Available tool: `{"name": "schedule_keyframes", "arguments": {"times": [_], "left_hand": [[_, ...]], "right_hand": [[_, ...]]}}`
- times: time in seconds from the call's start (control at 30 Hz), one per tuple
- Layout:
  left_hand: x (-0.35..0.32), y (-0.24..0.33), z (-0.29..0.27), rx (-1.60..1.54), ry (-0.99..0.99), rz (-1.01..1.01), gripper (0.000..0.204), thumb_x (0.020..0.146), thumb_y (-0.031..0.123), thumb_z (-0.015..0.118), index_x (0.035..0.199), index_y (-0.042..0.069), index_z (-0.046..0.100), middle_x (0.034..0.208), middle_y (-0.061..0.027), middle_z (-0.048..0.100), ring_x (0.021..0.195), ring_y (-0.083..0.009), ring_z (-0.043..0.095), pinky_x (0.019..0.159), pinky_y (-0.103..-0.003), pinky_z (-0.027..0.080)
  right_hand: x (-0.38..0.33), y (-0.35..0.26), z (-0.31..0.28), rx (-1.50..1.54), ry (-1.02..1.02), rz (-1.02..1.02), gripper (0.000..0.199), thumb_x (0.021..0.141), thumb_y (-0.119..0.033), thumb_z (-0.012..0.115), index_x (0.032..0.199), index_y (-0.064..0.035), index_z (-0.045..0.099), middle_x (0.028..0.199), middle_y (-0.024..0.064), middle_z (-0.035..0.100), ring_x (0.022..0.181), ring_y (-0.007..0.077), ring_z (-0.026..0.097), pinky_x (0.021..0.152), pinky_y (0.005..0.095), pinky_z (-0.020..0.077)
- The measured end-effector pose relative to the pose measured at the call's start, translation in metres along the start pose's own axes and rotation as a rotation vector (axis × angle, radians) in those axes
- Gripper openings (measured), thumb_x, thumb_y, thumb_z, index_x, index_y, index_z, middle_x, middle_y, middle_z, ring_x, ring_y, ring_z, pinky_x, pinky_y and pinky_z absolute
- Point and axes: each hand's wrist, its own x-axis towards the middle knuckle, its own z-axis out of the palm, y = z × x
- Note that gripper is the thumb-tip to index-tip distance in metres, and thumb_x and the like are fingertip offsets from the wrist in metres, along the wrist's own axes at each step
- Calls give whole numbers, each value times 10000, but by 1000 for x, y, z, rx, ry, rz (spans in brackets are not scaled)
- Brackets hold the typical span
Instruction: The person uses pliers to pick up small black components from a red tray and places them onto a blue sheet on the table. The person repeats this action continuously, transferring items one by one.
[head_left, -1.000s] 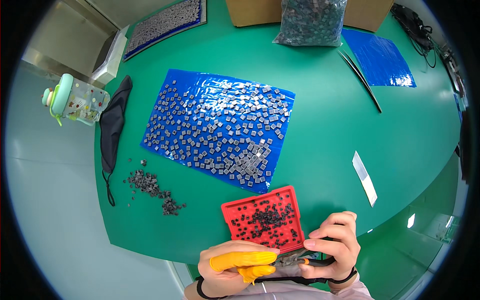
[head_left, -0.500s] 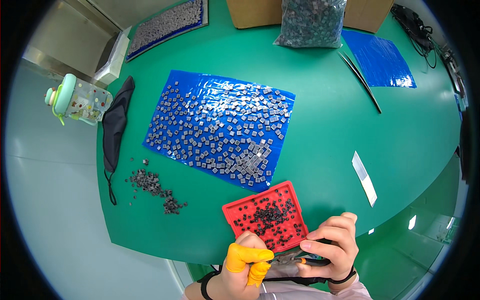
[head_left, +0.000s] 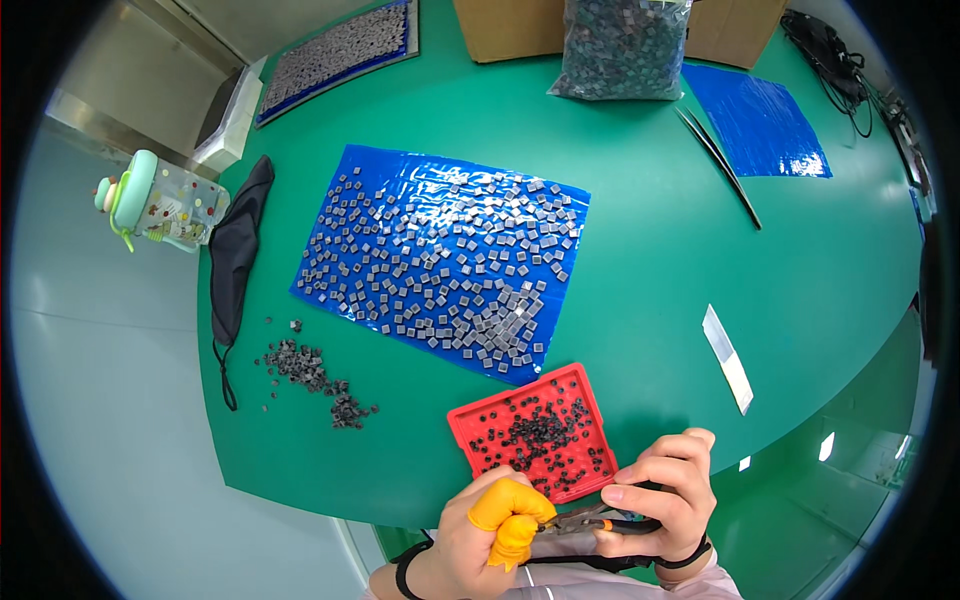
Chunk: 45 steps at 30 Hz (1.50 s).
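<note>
A green desk (head_left: 640,250) spreads ahead. The right hand (head_left: 672,495) grips pliers (head_left: 632,525), tips beside the left hand (head_left: 468,538), whose pinch is closed, contents hidden; a red tray (head_left: 512,393) sits just beyond both. Apparently plier work, calling for steadiness.

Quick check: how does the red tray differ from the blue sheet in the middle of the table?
The red tray has a raised rim; the blue sheet is flat and glossy.
The red tray holds small black pieces; the blue sheet bears grey squares.
The red tray is clearly smaller than the blue sheet.
Both lie on the green table and carry many small pieces.
</note>
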Motion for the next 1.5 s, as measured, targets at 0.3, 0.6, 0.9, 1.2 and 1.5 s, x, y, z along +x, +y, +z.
{"name": "schedule_keyframes", "arguments": {"times": [0.3, 0.6, 0.9, 1.2, 1.5], "left_hand": [[-4, 5, -9, -414, -62, -124, 273, 824, -47, 658, 1088, -31, 589, 1140, -213, 625, 1042, -286, 632, 886, -358, 510], [-1, -10, -11, -123, -58, 134, 279, 722, -146, 623, 979, -37, 623, 989, -173, 660, 836, -254, 671, 735, -304, 536], [-1, -23, -4, -156, -99, 225, 169, 918, 117, 577, 1019, 4, 502, 785, -99, 530, 661, -190, 481, 616, -310, 399], [-2, -17, -9, 37, -188, 52, 294, 696, -134, 638, 953, -10, 570, 818, -125, 587, 689, -240, 588, 619, -304, 476], [-3, -9, 1, -489, 88, -31, 201, 780, -53, 707, 964, -43, 627, 965, -162, 667, 874, -211, 663, 757, -307, 537]], "right_hand": [[3, 4, -3, 75, 24, 25, 428, 591, -350, 804, 944, -159, 654, 875, 10, 605, 781, 206, 511, 710, 375, 321], [5, 4, -3, 75, -2, 16, 414, 581, -308, 802, 940, -163, 655, 891, -2, 607, 795, 205, 520, 718, 374, 321], [6, 3, -2, 82, -30, 4, 419, 559, -283, 797, 939, -173, 659, 897, -15, 608, 813, 202, 518, 722, 376, 322], [4, 0, -2, 44, -8, 48, 430, 546, -271, 794, 942, -172, 658, 893, -12, 604, 812, 205, 515, 724, 378, 322], [6, -1, -1, 46, 24, 69, 430, 559, -251, 781, 951, -137, 644, 881, 19, 598, 795, 215, 523, 726, 375, 343]]}}
